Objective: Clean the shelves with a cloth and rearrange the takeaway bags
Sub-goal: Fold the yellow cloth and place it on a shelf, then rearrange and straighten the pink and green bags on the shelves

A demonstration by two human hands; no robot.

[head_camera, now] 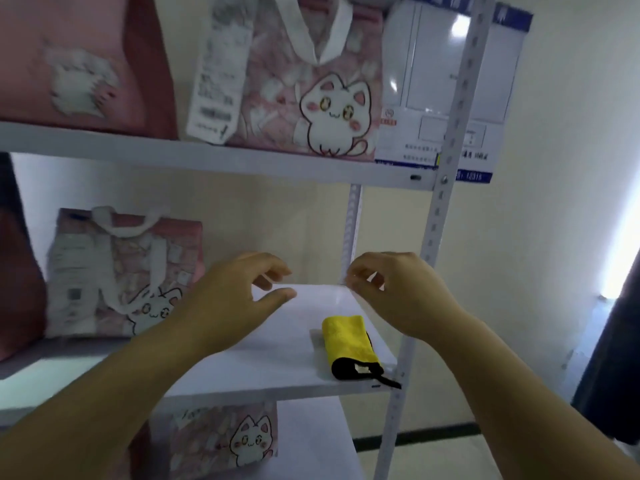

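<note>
- The cloth (348, 344), a folded yellow plush piece with a black edge, lay on the right front corner of the middle shelf (263, 372), touching neither hand.
- That shelf was a smooth white board on perforated metal posts (439, 209).
- Above it, behind the cloth, the left hand (235, 299) was spread loosely and the right hand (398, 292) was loosely curled; both held nothing.
- The left bag (124, 271), pink, cat-printed, with white fabric handles, stood blurred at that shelf's left end.
- The upper bag (311, 98), one shelf higher, carried a long paper receipt (218, 71) with unreadable print.
- The lower bag (242, 441), beneath the shelf, was cut off by the frame's bottom edge.
</note>
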